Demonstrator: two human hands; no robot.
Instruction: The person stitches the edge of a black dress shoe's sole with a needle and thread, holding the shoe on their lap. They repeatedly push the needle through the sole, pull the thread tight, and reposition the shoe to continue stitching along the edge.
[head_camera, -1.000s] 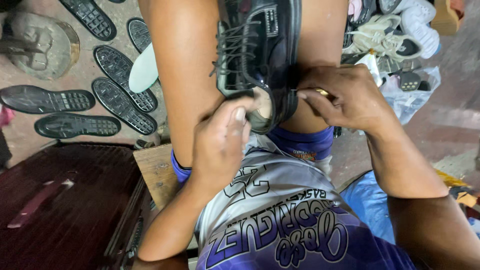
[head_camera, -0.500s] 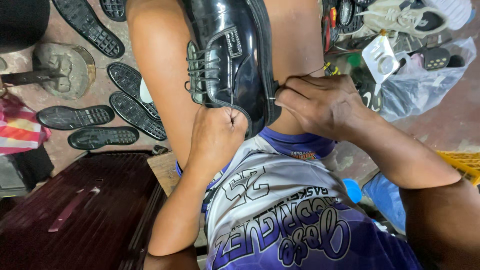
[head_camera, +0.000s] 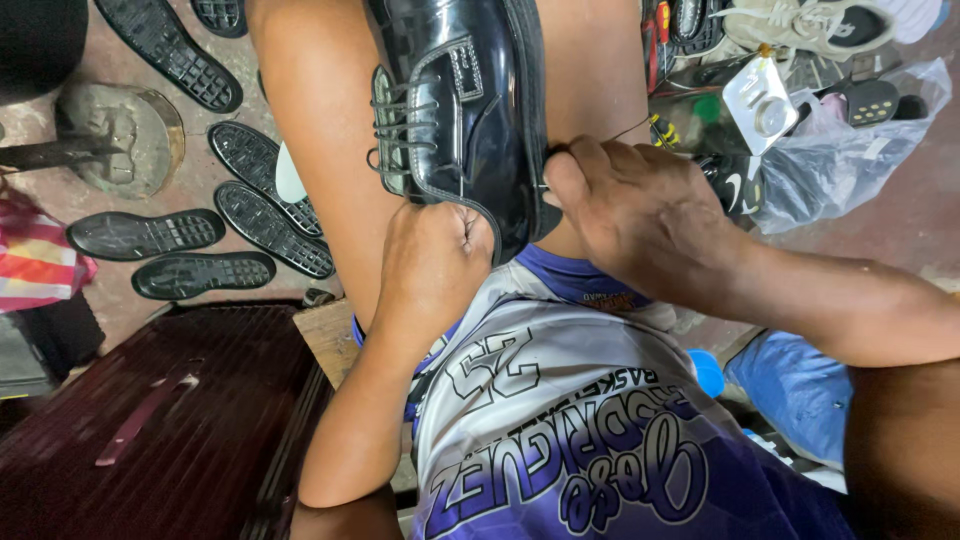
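A glossy black lace-up shoe (head_camera: 465, 110) lies on its side between my bare thighs, toe toward me. My left hand (head_camera: 432, 262) is closed in a fist against the shoe's toe. My right hand (head_camera: 640, 215) pinches at the sole edge on the shoe's right side, where a thin thread (head_camera: 628, 130) runs up and away from the fingers. Whether a needle or awl sits in the fingers is hidden. Below the hands I wear a purple and white printed jersey (head_camera: 580, 430).
Several loose black rubber soles (head_camera: 200, 250) lie on the floor at left, beside a round metal stand (head_camera: 120, 135). A dark red wooden box (head_camera: 170, 420) sits at lower left. Sneakers (head_camera: 810, 25), small tools and a clear plastic bag (head_camera: 850, 150) crowd the upper right.
The view has shifted, so the shoe sits higher and further left. My left hand went from fingers spread on the toe to a fist. My right hand stays pinched at the sole edge.
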